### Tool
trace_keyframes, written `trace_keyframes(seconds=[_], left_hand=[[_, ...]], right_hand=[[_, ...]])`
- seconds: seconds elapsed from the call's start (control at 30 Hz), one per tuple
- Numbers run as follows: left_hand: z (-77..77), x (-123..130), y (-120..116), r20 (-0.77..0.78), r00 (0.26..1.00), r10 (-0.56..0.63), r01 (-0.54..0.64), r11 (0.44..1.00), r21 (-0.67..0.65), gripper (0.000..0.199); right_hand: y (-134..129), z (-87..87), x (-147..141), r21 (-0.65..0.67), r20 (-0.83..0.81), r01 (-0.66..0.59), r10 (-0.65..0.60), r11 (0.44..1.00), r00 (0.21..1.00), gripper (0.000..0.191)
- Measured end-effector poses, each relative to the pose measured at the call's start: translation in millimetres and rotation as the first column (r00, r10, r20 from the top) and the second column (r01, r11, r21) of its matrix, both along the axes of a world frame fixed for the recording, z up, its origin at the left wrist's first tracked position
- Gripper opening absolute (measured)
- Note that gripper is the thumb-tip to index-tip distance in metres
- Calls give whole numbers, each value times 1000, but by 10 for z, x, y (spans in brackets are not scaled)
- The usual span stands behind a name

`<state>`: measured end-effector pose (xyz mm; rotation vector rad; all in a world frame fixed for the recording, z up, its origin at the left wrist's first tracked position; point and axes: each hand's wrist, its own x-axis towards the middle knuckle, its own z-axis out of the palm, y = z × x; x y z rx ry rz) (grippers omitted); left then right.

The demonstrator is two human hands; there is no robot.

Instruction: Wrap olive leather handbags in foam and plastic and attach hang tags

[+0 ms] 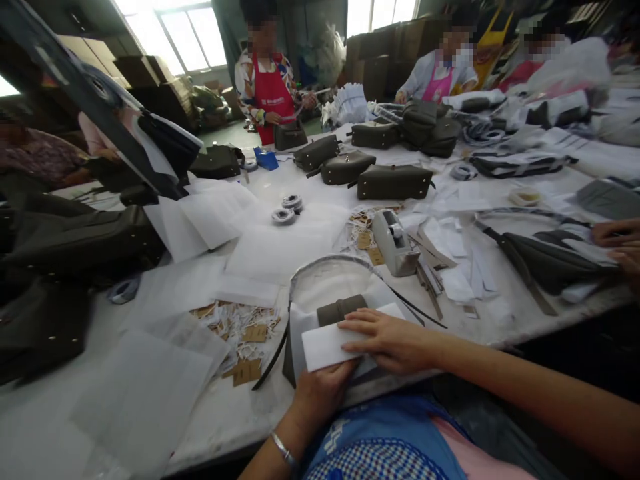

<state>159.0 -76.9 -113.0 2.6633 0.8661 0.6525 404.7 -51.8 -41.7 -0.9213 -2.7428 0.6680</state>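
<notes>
At the table's near edge lies a dark olive bag (342, 309) with a wrapped handle arching behind it and a thin strap at its sides. A white foam sheet (325, 343) rests across the bag. My right hand (387, 339) lies on top of the sheet with its fingers stretched out flat. Under the sheet's lower edge is my left hand (325, 390), a silver bangle on its wrist. The fingers of that hand are hidden beneath the sheet, so their grip does not show.
A tape dispenser (395, 243) stands behind the bag. Tags with strings (250, 337) lie to the left, near translucent sheets (145, 383). Finished-looking bags (395, 182) line the table's far side. Several people work around it; a person's hands (620, 240) touch another bag at right.
</notes>
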Motion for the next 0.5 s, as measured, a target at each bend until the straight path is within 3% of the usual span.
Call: trace_keyframes(seconds=[0.2,0.3,0.4,0.5], left_hand=[[-12,-66,-8,125,988,-94,88,995,51,35],[90,-91,-55,243,964,-109,99,994,51,38],[246,0,-43,369,929,-17,29,999,-25,46],[267,209,30,281,950,138,-108,987,-121,55]], right_hand=[[24,-190,87,-30,11,-54,54,998,998,68],[31,-283,118,-38,-41,-44,42,998,998,65],[58,-385,109,-44,-97,-44,40,998,994,61],[130,-410,95,-85,-163,-58,43,995,986,57]])
